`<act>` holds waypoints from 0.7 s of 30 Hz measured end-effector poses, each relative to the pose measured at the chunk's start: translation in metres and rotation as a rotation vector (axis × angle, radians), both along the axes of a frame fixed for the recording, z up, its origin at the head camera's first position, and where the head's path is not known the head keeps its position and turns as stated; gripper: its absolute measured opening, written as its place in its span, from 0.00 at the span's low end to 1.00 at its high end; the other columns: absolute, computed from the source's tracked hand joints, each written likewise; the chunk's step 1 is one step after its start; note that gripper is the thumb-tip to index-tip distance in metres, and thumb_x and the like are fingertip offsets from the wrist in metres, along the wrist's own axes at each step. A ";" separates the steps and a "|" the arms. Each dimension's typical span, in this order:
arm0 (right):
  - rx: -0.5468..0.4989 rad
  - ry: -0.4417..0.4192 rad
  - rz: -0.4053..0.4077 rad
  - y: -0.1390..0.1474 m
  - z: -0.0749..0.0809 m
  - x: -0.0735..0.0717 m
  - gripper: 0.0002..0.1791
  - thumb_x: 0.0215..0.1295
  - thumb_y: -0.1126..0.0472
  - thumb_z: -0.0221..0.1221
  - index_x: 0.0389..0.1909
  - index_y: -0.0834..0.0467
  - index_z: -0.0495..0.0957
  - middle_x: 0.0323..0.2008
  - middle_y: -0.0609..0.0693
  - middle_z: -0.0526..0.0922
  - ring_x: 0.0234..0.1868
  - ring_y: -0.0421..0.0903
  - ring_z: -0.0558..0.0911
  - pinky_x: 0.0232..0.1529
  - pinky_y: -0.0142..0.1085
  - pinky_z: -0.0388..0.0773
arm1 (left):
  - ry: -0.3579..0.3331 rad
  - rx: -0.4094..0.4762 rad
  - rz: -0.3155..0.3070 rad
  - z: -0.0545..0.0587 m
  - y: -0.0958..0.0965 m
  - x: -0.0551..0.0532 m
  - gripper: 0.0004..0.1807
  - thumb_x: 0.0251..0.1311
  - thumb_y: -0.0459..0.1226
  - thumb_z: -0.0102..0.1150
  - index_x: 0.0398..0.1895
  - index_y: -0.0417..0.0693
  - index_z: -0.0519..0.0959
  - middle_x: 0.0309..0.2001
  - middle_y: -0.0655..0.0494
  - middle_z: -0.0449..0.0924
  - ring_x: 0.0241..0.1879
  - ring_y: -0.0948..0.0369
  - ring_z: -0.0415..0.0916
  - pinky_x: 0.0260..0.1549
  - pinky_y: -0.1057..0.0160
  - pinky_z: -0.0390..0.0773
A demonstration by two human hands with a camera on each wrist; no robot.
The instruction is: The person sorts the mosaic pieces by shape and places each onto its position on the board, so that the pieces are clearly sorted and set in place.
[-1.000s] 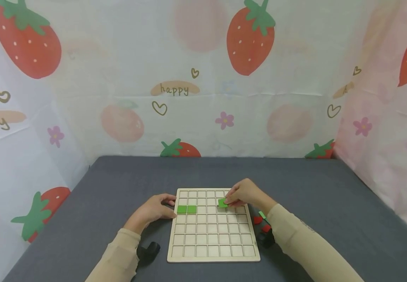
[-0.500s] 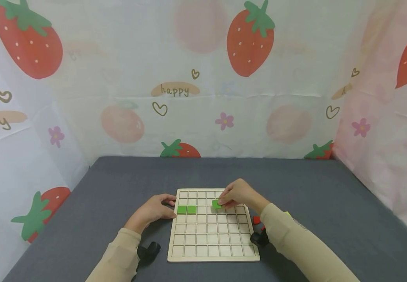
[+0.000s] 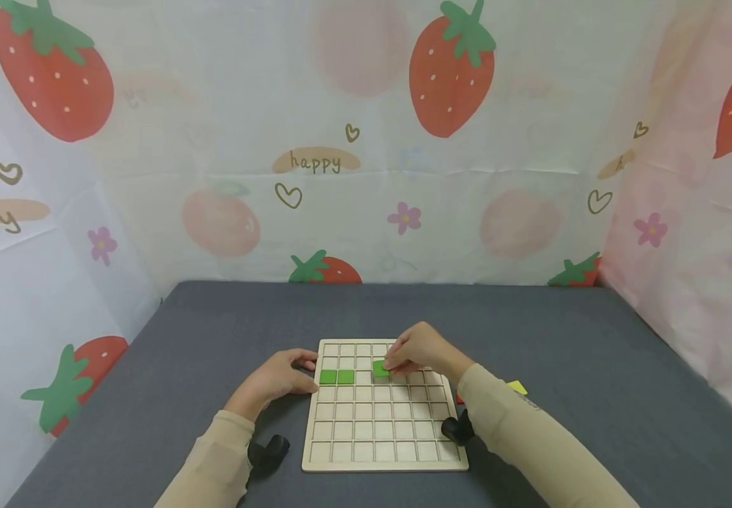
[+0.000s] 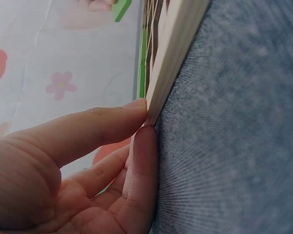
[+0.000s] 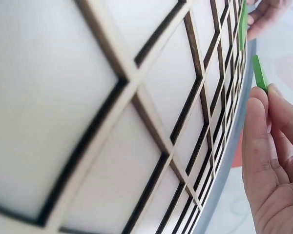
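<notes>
A pale wooden grid board (image 3: 381, 451) lies flat on the dark grey table. Two green square tiles, a left one (image 3: 328, 377) and its neighbour (image 3: 345, 377), fill adjoining cells at the left of the third row. My right hand (image 3: 426, 349) pinches another green tile (image 3: 379, 368) between thumb and fingers; in the right wrist view this tile (image 5: 259, 73) is tilted and raised above the board. At the board's left edge, my left hand (image 3: 273, 381) rests its fingertips against the wooden side (image 4: 173, 53), thumb and fingers fairly straight.
Beyond the right sleeve (image 3: 518, 423) a yellow piece (image 3: 517, 386) shows, and a bit of red (image 3: 460, 399) peeks out by the board's right edge. Black wrist mounts hang under both forearms, the left one (image 3: 269, 455) near the board. A strawberry-print curtain (image 3: 366, 212) stands behind the table.
My right hand has carried the green tile leftward over the board's upper rows. The sleeve now covers most of the red pieces and uncovers a yellow one. The left hand stays put.
</notes>
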State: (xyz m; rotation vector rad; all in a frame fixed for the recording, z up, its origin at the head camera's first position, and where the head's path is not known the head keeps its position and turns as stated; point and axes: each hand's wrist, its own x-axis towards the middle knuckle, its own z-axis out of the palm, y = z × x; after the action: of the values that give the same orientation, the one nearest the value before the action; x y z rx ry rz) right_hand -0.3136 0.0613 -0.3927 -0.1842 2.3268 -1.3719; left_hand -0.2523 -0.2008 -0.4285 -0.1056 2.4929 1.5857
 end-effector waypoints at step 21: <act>-0.006 -0.003 0.032 -0.017 -0.002 0.001 0.02 0.54 0.71 0.70 0.29 0.66 0.87 0.23 0.56 0.88 0.20 0.42 0.85 0.32 0.39 0.86 | -0.006 -0.005 -0.013 0.002 0.000 0.001 0.34 0.51 0.23 0.67 0.65 0.35 0.72 0.50 0.43 0.74 0.39 0.57 0.76 0.41 0.59 0.81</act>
State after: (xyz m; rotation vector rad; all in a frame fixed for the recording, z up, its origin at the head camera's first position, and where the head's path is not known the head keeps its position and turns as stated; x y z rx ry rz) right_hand -0.3128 0.0447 -0.3947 -0.2198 2.3080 -1.3627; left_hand -0.2513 -0.2006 -0.4267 -0.0944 2.4878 1.5715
